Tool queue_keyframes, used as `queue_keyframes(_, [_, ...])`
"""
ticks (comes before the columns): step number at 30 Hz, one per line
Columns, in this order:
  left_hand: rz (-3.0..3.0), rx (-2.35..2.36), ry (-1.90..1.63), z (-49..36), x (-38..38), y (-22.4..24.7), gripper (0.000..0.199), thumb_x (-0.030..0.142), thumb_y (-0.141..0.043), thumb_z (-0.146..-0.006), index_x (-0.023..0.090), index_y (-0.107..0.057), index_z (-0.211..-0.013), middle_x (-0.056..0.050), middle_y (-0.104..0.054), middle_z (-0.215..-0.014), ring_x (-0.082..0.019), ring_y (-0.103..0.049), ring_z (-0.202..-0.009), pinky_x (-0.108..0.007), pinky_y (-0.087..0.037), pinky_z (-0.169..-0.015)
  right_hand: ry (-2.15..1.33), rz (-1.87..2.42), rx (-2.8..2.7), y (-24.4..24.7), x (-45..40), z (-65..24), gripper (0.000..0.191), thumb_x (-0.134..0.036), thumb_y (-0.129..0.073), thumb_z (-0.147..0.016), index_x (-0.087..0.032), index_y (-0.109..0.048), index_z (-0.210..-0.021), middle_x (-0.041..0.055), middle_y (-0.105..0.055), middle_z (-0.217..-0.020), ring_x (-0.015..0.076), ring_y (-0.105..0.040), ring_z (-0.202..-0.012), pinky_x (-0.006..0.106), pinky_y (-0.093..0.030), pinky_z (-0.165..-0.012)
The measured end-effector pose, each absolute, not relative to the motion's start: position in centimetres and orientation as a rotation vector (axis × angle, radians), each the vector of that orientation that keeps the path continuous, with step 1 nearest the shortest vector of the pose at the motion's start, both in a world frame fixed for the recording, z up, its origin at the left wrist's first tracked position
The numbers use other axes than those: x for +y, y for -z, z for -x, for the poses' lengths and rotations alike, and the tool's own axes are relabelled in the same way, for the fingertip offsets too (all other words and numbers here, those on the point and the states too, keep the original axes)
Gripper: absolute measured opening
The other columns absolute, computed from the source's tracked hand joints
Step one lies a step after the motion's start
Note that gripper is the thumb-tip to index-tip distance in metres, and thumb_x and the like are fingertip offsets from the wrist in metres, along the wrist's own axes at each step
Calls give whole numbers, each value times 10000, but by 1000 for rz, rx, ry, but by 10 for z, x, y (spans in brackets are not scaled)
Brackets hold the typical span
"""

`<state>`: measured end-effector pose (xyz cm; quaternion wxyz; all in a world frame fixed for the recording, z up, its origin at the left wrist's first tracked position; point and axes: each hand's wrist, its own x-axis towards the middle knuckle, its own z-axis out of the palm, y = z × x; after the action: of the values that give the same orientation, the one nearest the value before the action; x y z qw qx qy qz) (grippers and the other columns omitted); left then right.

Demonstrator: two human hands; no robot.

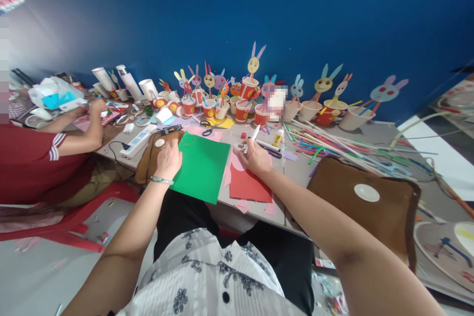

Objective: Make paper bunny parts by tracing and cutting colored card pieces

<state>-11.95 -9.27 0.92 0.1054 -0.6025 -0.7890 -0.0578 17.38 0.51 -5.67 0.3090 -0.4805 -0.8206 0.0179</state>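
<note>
My left hand [169,159], with a bracelet at the wrist, closes on the left edge of a green paper sheet [203,168]. A faint round outline shows near that sheet's top left corner. The sheet's lower end hangs over the table's front edge. In my right hand [256,158] is a white pen [255,132], tilted with one end up. That hand rests above a red paper sheet [248,185] with pink paper [239,162] on it. A small clear item near its fingertips is too blurred to name.
Rabbit-faced paper cups [242,111] line the blue wall. Scissors [213,131], a glue bottle [277,137] and coloured sticks [333,143] lie nearby. Brown bags [366,212] flank the work area. A power strip [138,140] is at left, where a person in a red shirt [33,158] works.
</note>
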Motion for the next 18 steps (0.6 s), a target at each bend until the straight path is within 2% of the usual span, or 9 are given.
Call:
queue_keyframes(4, [1976, -2156, 175, 113, -105, -12, 306, 227, -556, -913, 141, -563, -1207, -181, -587, -1190, -333, -580, -1169, -448, -480, -995, -46, 1269, -2173, 56, 5, -174, 448, -545, -430, -976, -150, -548, -1149, 139, -707, -1031, 259, -677, -903, 310, -453, -676])
queue_keyframes(10, [2509, -1925, 196, 96, -136, -14, 283, 266, -573, -926, 207, -611, -1200, -107, -618, -1212, -268, -588, -1162, -427, -461, -1038, -54, 1289, -2186, 55, 4, -174, 485, -543, -422, -985, -149, -539, -1241, 149, -708, -1079, 259, -668, -902, 320, -466, -702])
queue_keyframes(14, [2755, -1755, 165, 85, -148, -8, 418, 179, -544, -917, 233, -567, -1331, -93, -581, -1365, -255, -527, -1279, -421, -433, -1099, -61, 1315, -2165, 55, 2, -173, 502, -520, -409, -987, -148, -522, -1304, 154, -711, -1040, 277, -653, -925, 332, -458, -713])
queue_keyframes(16, [2860, -1654, 143, 79, -150, -3, 509, 90, -467, -911, 251, -533, -1389, -76, -544, -1434, -229, -497, -1324, -404, -411, -1132, -63, 1299, -2191, 55, 1, -173, 485, -509, -417, -980, -149, -538, -1281, 151, -708, -1031, 273, -647, -915, 329, -450, -709])
queue_keyframes(18, [2946, -1573, 120, 72, -151, 0, 518, 72, -411, -922, 254, -543, -1389, -75, -535, -1445, -215, -489, -1333, -393, -404, -1144, -68, 1296, -2203, 55, 1, -174, 445, -487, -425, -973, -155, -561, -1236, 147, -703, -1039, 266, -644, -908, 324, -446, -707])
